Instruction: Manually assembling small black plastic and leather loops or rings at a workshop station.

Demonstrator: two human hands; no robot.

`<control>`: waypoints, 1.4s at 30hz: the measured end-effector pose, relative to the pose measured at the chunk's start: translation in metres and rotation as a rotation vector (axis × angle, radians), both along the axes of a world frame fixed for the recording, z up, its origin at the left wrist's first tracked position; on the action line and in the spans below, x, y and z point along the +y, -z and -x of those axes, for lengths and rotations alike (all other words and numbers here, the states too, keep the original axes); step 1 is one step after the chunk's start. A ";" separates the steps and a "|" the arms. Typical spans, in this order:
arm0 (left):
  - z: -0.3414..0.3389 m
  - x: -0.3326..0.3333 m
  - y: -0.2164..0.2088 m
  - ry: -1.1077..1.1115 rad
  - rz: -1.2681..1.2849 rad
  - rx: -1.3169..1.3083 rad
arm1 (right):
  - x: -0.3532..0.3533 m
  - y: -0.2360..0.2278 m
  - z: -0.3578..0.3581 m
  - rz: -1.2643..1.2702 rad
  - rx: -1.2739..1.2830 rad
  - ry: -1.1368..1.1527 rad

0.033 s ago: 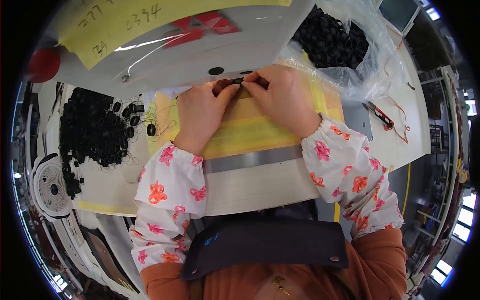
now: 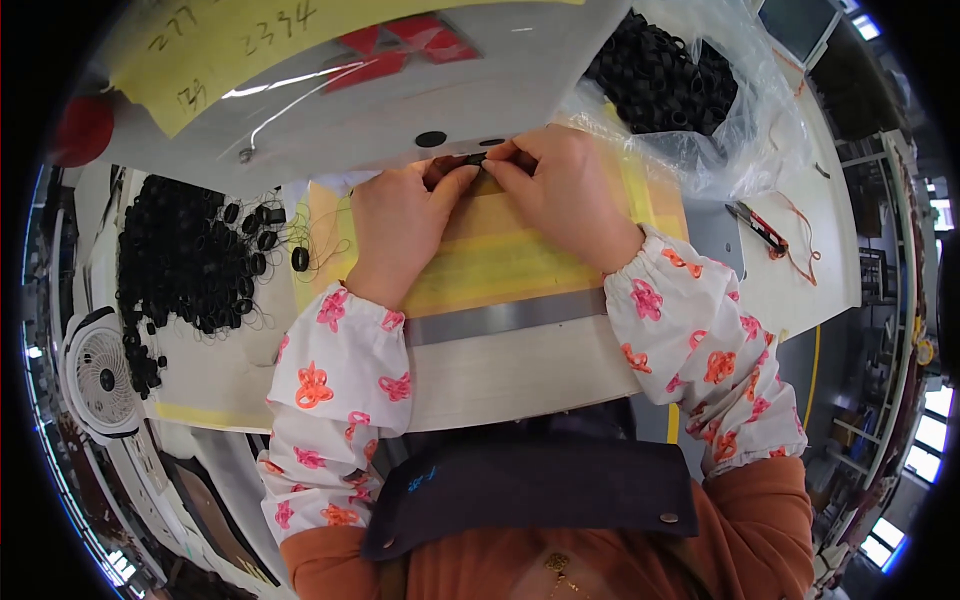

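At the far edge of a yellow-taped work surface (image 2: 490,262), my left hand (image 2: 400,222) and my right hand (image 2: 572,195) meet under a grey machine head (image 2: 340,140). Between their fingertips is a small black band piece (image 2: 476,159), mostly covered by the fingers. Thumb and fingers of both hands are closed in a pinch on it. Whether the piece touches the machine cannot be made out. A pile of small black band loops (image 2: 180,260) lies to the left, with loose threads around its right side.
At the far right, a clear plastic bag (image 2: 765,125) holds many black loops (image 2: 665,80). Red-and-black thread snips (image 2: 762,232) with an orange cord lie below it. A white fan (image 2: 103,370) stands at the left table edge. The machine head overhangs the far side.
The machine and the left pile appear shifted very slightly in the picture. Both hands keep the same pinch on the black band piece.
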State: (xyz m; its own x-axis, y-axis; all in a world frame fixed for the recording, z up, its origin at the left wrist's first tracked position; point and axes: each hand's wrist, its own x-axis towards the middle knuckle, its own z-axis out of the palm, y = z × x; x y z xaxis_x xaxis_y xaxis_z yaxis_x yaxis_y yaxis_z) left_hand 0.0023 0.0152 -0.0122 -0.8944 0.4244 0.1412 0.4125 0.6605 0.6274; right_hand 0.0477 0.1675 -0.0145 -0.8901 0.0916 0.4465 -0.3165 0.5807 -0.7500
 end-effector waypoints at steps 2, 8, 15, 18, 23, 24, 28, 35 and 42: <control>0.001 0.001 0.003 -0.012 0.024 -0.003 | 0.002 0.003 0.003 -0.021 0.034 0.006; 0.003 -0.002 0.009 -0.001 -0.060 0.082 | 0.003 0.002 0.003 -0.031 0.042 0.020; 0.003 -0.002 0.001 0.009 -0.020 -0.015 | 0.005 0.002 0.001 -0.086 0.060 -0.003; 0.004 -0.002 0.000 0.002 -0.056 -0.036 | 0.003 0.002 0.001 -0.069 0.049 0.006; 0.005 0.002 -0.001 0.014 -0.028 -0.030 | 0.006 0.000 0.000 -0.119 0.056 0.012; 0.007 0.001 0.001 0.012 -0.043 -0.053 | 0.006 -0.002 0.001 -0.150 0.057 0.013; 0.007 0.000 0.005 -0.010 -0.031 -0.088 | 0.003 -0.001 0.001 -0.180 0.002 0.042; 0.010 -0.001 0.010 -0.013 -0.028 -0.058 | 0.005 -0.003 0.001 -0.240 -0.092 0.064; 0.008 -0.002 0.009 0.011 -0.070 -0.055 | 0.000 -0.002 0.001 -0.250 -0.098 0.088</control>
